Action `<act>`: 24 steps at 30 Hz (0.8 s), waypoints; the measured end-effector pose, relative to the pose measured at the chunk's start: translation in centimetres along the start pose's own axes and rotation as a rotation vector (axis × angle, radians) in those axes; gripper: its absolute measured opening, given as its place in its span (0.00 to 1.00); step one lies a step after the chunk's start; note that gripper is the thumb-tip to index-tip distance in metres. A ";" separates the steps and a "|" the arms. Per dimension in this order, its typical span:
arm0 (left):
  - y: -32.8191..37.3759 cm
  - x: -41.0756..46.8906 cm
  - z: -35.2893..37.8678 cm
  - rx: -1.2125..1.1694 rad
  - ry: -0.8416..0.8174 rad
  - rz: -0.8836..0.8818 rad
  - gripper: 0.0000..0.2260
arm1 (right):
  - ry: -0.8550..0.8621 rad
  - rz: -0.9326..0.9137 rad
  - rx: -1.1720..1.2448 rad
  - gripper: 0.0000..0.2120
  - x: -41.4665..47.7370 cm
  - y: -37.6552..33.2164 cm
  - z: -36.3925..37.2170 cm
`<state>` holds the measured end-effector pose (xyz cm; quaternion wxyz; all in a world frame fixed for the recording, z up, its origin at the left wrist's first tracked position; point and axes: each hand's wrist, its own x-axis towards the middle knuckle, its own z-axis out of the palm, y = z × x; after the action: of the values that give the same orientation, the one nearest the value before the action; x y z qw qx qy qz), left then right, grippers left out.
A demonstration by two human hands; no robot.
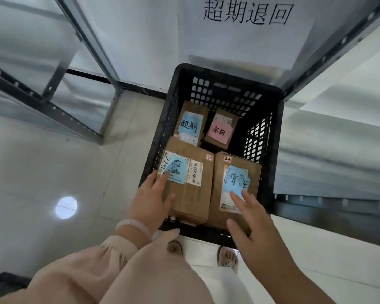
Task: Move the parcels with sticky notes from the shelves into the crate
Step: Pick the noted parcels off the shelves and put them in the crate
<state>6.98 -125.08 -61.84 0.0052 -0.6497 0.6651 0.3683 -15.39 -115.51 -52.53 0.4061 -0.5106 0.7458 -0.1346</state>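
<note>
Pink sleeve (86, 270) nearest. Left hand (150, 200) lies flat, fingers straight, on the near-left parcel (191, 200); right hand (257, 218), fingers spread, touches the near-right parcel (253, 178). Both parcels lie inside the black crate (279, 128) on glossy pale floor tiles (42, 172), between metal shelving (86, 40), below a paper wall sign (246, 29).

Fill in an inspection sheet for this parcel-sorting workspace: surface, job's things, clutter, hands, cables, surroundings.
Surface: pale glossy floor; the black crate stands on it.
Job's things: four cardboard parcels lie in the crate: far-left parcel, blue note; far-right parcel, pink note; near-left parcel and near-right parcel, blue notes.
Clutter: a dark object at the lower left corner, unidentifiable.
Hands: left hand and right hand, fingers straight, rest on the near-left and near-right parcels.
Cables: nothing seen.
Surroundings: left shelving and right shelving flank the crate; a paper sign hangs on the wall behind it.
</note>
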 end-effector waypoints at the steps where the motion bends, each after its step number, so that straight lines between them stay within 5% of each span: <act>1: 0.0 0.1 0.0 0.121 0.013 0.009 0.28 | 0.001 -0.015 -0.050 0.26 -0.2 -0.2 -0.1; 6: 1.7 -1.0 -1.8 0.476 -0.042 0.055 0.31 | 0.042 -0.035 -0.242 0.28 -2.1 -1.4 -1.4; 10: 5.0 -4.8 -4.4 0.410 0.035 0.159 0.32 | 0.098 -0.033 -0.330 0.31 -5.2 -2.6 -3.6; 24: 26.5 -25.3 -11.0 0.393 0.459 0.924 0.29 | 0.537 -0.182 -0.502 0.35 -25.0 -2.2 -17.6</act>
<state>-6.87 -111.82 -28.75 -0.1807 -0.3407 0.9213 0.0502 -23.34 -98.41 -28.31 0.0449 -0.6050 0.7870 -0.1124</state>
